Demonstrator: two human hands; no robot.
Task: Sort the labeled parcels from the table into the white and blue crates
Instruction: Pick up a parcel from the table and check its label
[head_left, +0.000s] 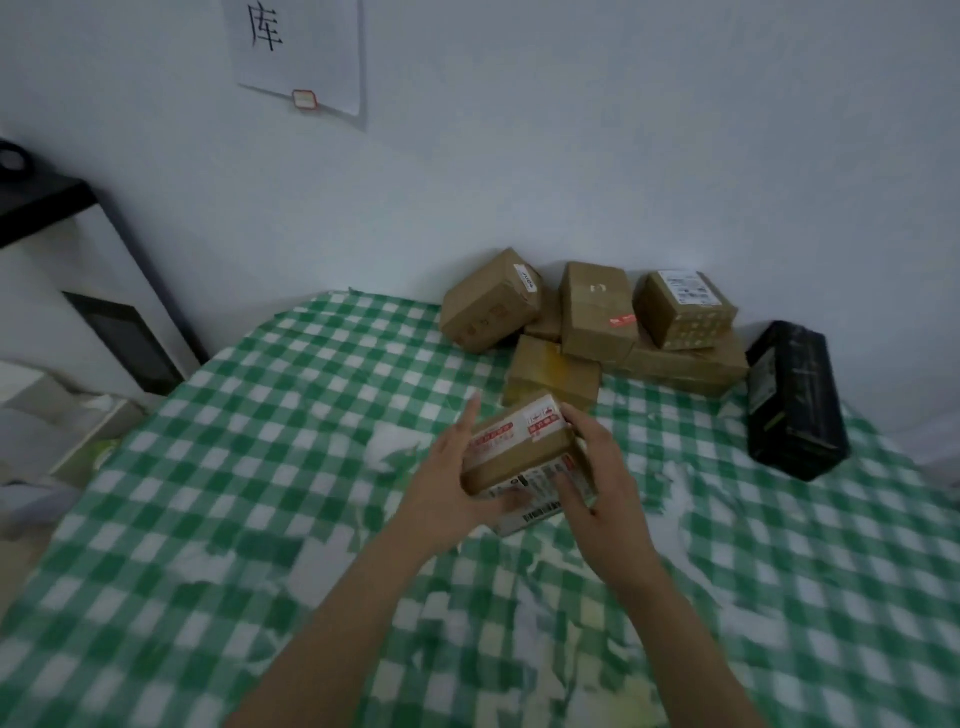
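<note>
A small brown cardboard parcel (522, 448) with red-and-white tape and a white barcode label is held above the green-checked tablecloth (270, 447). My left hand (447, 483) grips its left end, thumb under the label side, index finger pointing up. My right hand (597, 478) grips its right end, fingers over the label. A pile of several brown parcels (592, 322) lies against the wall behind it. No crate is in view.
A black wrapped parcel (795, 400) lies at the table's far right. A white cabinet with a black top (62, 249) stands at the left, pale boxes (47, 415) below it. A paper sign (298, 52) hangs on the wall.
</note>
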